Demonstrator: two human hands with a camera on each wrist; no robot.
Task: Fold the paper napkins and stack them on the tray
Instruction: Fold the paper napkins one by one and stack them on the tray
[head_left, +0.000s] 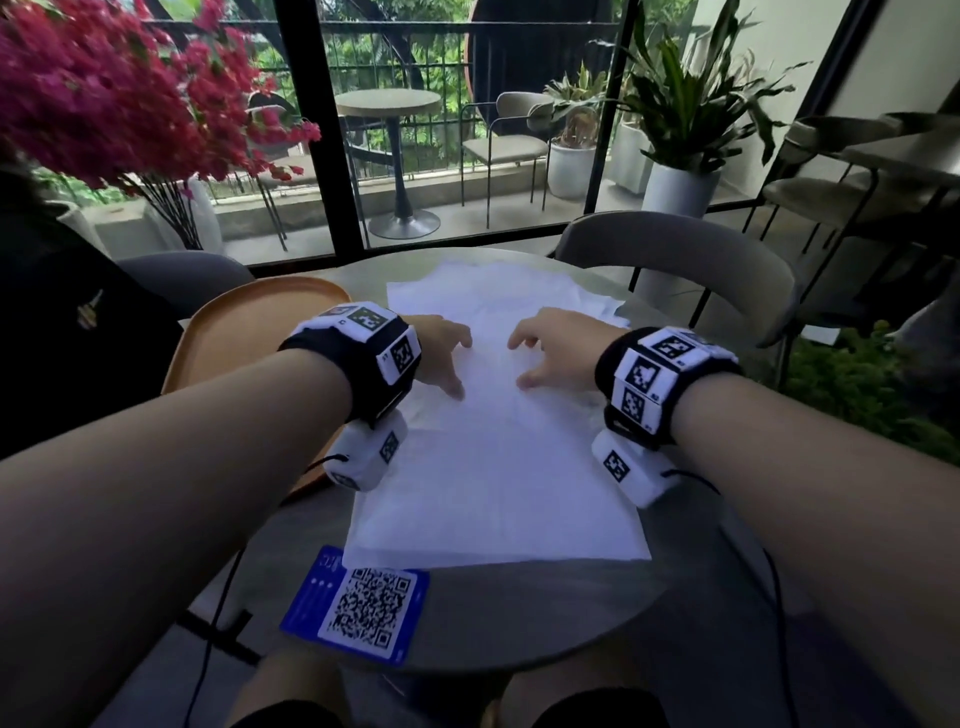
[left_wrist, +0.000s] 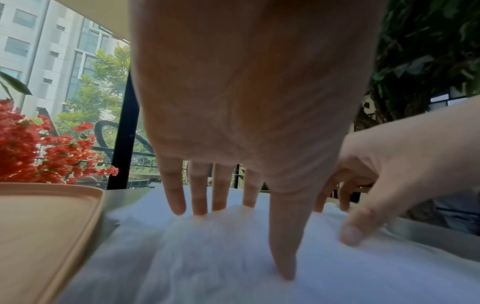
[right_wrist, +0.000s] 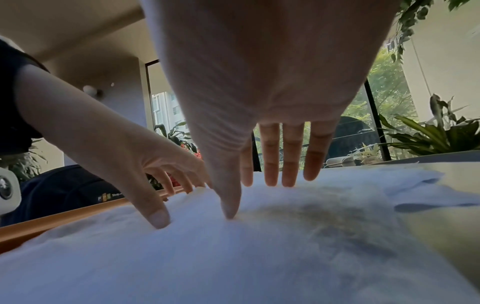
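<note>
Napkins (head_left: 493, 467) are lying unfolded in a loose pile on the round table (head_left: 545, 613), just beside the orange tray (head_left: 228, 332), which we are seeing bare. We are spreading our left hand (head_left: 441, 358) and right hand (head_left: 550, 353) on the top sheet, fingers extended, gripping nothing. Thin paper is risking tearing or dragging lower sheets along if we are pressing and sliding too hard.
</note>
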